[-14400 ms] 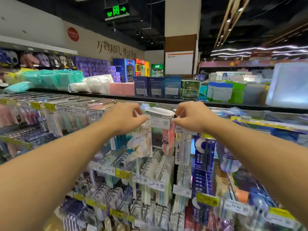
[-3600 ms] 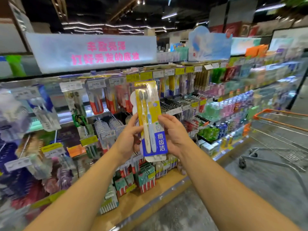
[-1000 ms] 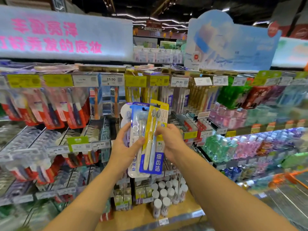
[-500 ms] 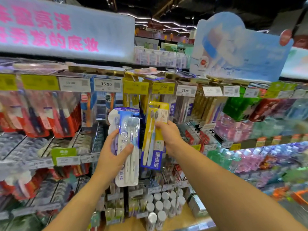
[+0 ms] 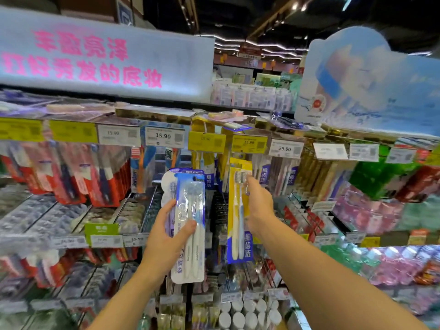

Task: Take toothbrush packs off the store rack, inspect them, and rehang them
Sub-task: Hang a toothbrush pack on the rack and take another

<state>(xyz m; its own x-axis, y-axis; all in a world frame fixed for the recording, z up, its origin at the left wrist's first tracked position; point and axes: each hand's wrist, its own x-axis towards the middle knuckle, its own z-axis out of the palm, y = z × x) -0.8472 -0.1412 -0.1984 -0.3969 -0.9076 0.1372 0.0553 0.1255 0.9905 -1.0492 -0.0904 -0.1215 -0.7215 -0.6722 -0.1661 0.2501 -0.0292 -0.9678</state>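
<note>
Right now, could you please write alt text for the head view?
A person at a store rack holds a toothbrush pack in each hand: a white-blue pack in the left hand, a yellow pack in the right hand, raised toward the hooks.

The rack point(image 5: 221, 210) in front of me is rows of peg hooks under price tags. At my ten o'clock hang red toothbrush packs point(image 5: 78, 172), beside them an orange-and-blue pack point(image 5: 140, 167) under the white 15.90 tag point(image 5: 165, 136). At twelve o'clock, yellow packs point(image 5: 204, 160) hang behind two yellow tags point(image 5: 206, 141). At one o'clock sits the 29.90 tag point(image 5: 285, 148) over pale packs point(image 5: 283, 175), and gold packs point(image 5: 316, 172) hang next along. Green packs point(image 5: 378, 175) fill two o'clock. At nine o'clock clear blister packs point(image 5: 40, 215) line the hooks. Low at six o'clock stand white round-capped bottles point(image 5: 240, 315).
</note>
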